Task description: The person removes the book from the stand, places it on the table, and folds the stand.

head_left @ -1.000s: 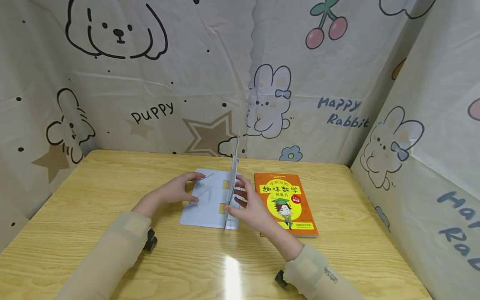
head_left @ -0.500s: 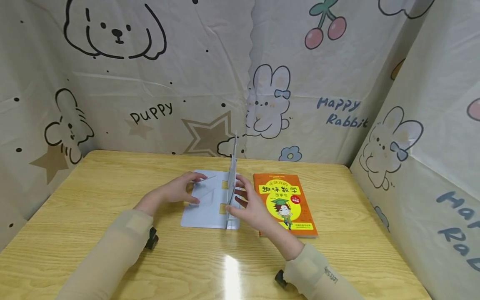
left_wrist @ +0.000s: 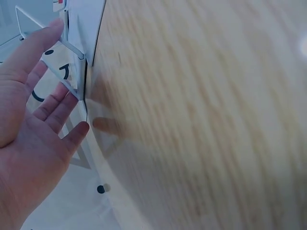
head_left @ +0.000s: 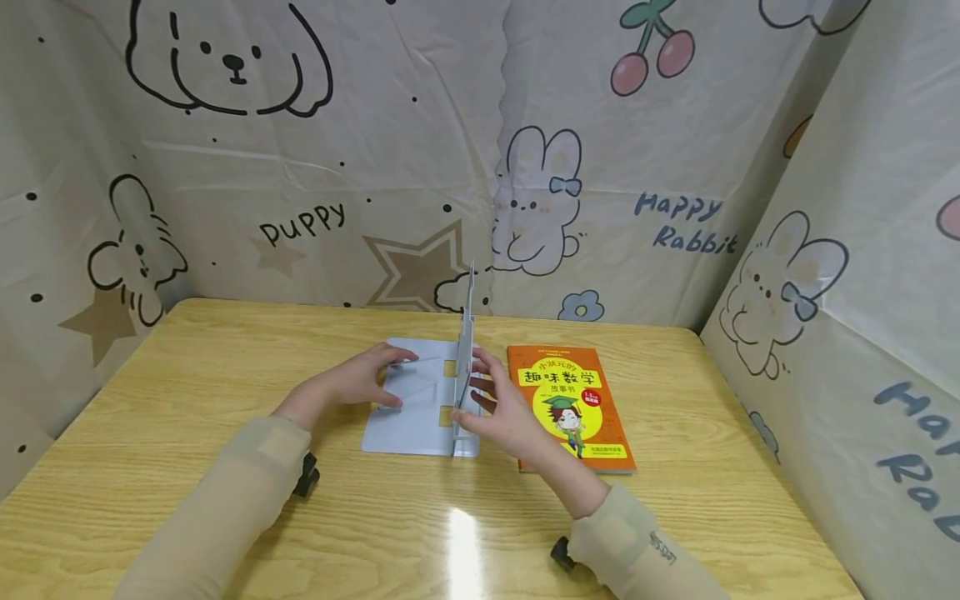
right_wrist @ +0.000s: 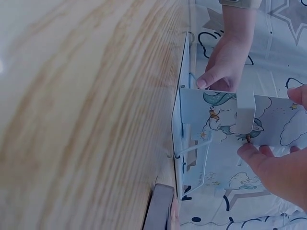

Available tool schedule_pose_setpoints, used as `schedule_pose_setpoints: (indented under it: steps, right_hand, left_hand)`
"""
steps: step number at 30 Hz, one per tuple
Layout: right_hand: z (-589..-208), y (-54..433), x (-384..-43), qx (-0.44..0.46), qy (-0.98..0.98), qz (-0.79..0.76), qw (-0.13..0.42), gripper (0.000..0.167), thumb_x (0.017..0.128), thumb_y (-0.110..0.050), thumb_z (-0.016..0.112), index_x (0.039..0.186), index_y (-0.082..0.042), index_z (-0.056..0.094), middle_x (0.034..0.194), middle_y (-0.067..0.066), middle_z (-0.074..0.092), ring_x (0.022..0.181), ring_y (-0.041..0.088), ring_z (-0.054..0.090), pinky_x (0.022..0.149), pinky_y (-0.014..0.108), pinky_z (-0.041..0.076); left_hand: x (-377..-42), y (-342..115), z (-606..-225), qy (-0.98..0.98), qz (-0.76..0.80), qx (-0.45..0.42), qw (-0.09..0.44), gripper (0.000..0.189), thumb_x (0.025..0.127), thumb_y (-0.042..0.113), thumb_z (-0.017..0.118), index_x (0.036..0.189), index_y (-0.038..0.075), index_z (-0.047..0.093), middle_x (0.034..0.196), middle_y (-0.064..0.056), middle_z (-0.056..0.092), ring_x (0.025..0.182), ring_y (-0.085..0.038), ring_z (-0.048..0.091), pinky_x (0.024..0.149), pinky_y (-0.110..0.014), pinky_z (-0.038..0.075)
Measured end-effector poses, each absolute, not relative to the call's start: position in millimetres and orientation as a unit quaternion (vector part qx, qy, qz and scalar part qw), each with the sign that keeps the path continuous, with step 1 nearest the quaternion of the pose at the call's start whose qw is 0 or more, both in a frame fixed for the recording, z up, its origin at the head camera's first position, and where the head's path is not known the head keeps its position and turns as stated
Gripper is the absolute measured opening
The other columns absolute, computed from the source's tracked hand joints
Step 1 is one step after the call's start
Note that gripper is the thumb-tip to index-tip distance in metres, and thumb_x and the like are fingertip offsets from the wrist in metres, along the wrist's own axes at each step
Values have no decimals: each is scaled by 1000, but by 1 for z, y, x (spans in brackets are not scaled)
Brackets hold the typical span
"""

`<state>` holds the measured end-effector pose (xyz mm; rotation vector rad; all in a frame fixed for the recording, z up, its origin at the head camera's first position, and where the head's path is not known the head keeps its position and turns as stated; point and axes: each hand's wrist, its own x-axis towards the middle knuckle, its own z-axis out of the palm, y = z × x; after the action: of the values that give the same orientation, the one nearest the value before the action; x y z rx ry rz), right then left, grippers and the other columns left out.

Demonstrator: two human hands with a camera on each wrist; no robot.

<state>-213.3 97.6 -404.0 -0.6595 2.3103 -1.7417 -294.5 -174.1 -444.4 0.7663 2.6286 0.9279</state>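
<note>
A pale metal book stand lies opened out on the table, its flat base plate down and its panel standing upright. My left hand is over the base, thumb and fingers spread to the two sides of a thin wire support, which they hold. On the right, my right hand grips the upright panel, thumb at its near edge and fingers against its right face. The right wrist view shows unicorn drawings on this panel, a small wire bracket and a bent tab.
An orange and yellow book lies flat to the right of the stand, close to my right forearm. The wooden table ends at a printed cloth backdrop behind and at the right side.
The wire support under my left hand has tipped lower toward the base, and that hand has shifted slightly right. My right hand keeps the panel upright in nearly the same place.
</note>
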Motion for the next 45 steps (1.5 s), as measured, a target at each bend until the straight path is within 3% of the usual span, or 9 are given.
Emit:
schedule_pose_setpoints:
  steps: [6, 17, 29, 38, 45]
  right_hand:
    - [-411, 99, -216, -226, 778, -582, 71, 86, 80, -7, 72, 148, -20, 22, 141, 12, 38, 127, 32, 46, 106, 42, 38]
    - [-409, 98, -215, -220, 784, -575, 75, 84, 81, -7, 71, 148, -20, 21, 141, 12, 38, 126, 30, 46, 106, 41, 38]
    - [-382, 95, -201, -218, 779, -580, 98, 84, 82, 0, 66, 149, -5, 15, 143, 23, 33, 128, 39, 42, 107, 48, 34]
    - [-409, 98, -216, -215, 785, -576, 79, 85, 82, -9, 71, 148, -20, 20, 143, 12, 36, 127, 30, 46, 106, 42, 37]
    - [-411, 98, -216, -220, 784, -575, 74, 85, 81, -10, 72, 148, -22, 21, 142, 11, 37, 127, 30, 46, 106, 41, 38]
  left_hand:
    - [-295, -172, -444, 908, 301, 259, 133, 75, 75, 29, 80, 140, 18, 44, 142, -14, 38, 130, -33, 38, 108, -53, 32]
    - [-294, -163, -438, 924, 250, 258, 131, 72, 74, 26, 81, 137, 16, 48, 133, -14, 45, 122, -30, 45, 104, -48, 39]
    - [-295, -157, -436, 939, 189, 250, 140, 71, 74, 29, 80, 137, 19, 49, 136, -14, 43, 125, -34, 43, 105, -51, 37]
    - [-295, -156, -434, 940, 174, 254, 143, 70, 75, 30, 80, 137, 20, 50, 136, -14, 44, 124, -34, 44, 103, -52, 38]
    - [-295, -155, -434, 943, 155, 255, 145, 69, 75, 32, 79, 137, 20, 50, 135, -13, 44, 122, -31, 46, 102, -49, 40]
